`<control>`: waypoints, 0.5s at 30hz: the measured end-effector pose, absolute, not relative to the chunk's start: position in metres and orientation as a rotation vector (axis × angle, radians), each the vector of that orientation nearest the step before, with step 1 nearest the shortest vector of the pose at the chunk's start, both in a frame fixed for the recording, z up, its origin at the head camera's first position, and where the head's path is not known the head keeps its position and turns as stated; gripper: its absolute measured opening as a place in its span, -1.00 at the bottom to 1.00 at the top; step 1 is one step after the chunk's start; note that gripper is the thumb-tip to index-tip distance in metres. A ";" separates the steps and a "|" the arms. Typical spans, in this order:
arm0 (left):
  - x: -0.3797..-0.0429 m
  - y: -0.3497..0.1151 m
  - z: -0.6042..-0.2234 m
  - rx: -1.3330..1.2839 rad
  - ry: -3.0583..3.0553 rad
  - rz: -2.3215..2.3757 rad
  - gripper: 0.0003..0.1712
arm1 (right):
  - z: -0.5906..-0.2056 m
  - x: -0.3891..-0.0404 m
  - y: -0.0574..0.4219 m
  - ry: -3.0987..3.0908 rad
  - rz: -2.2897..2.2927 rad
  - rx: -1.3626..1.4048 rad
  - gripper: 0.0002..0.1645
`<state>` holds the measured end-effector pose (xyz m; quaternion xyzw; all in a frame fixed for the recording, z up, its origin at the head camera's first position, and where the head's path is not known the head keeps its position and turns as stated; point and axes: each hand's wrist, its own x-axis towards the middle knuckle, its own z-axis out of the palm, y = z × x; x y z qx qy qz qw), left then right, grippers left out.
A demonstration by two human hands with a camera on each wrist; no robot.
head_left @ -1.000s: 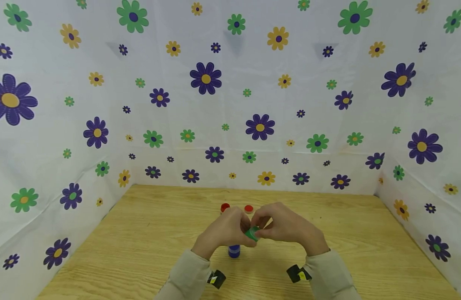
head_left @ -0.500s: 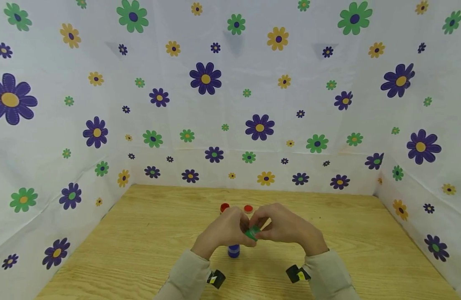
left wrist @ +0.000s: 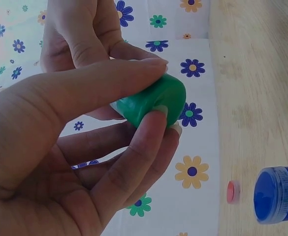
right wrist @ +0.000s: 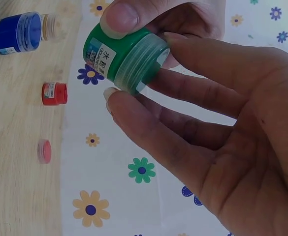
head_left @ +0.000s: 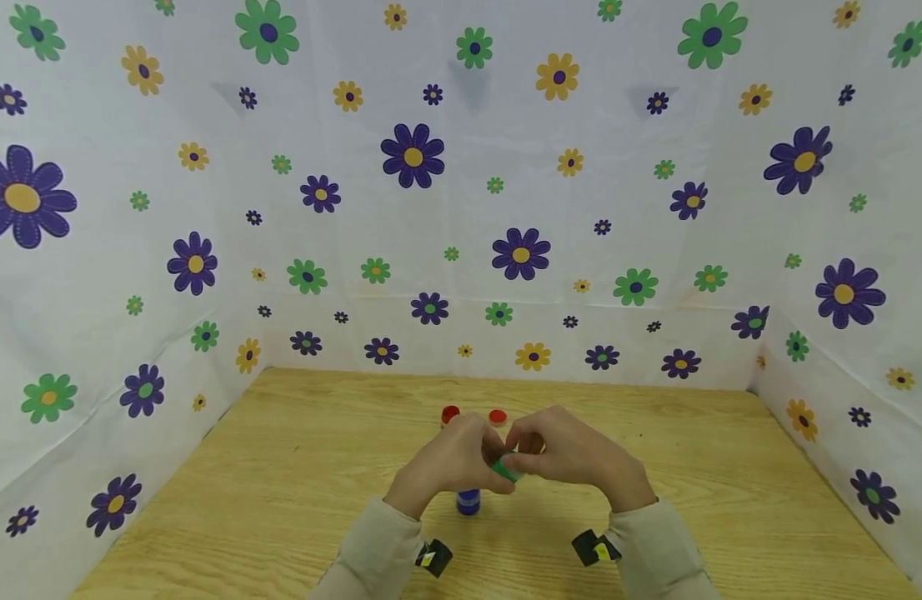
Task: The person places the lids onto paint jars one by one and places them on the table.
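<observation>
Between the two hands, held up over the table, is a small green paint jar with a white label and a clear ribbed lid. My left hand grips the green body between thumb and fingers; its thumb lies along the jar in the left wrist view. From the other side, my right hand has its thumb and fingertips around the lid end. A blue paint jar stands on the table beneath the left hand, partly hidden by it in the head view.
Farther back on the wooden table stand a red paint jar and, beside it, a red round lid. A clear round piece shows by the blue jar. Flower-printed white cloth encloses the back and sides.
The right thumb and fingers have shifted around the lid end, and the thumb now covers more of it. The left hand keeps its hold; the jars on the table have not moved.
</observation>
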<state>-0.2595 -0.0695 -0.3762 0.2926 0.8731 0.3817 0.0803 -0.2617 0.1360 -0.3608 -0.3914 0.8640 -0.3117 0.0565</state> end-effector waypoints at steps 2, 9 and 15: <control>-0.259 -0.069 -0.376 0.872 2.610 1.148 -0.82 | -0.360 -0.261 0.136 2.633 -0.934 -1.179 -0.84; -0.260 -0.070 -0.377 0.850 2.618 1.152 -0.83 | -0.359 -0.259 0.138 2.580 -1.031 -1.129 -0.82; -0.260 -0.070 -0.376 0.856 2.620 1.156 -0.85 | -0.359 -0.259 0.138 2.518 -1.083 -1.163 -0.81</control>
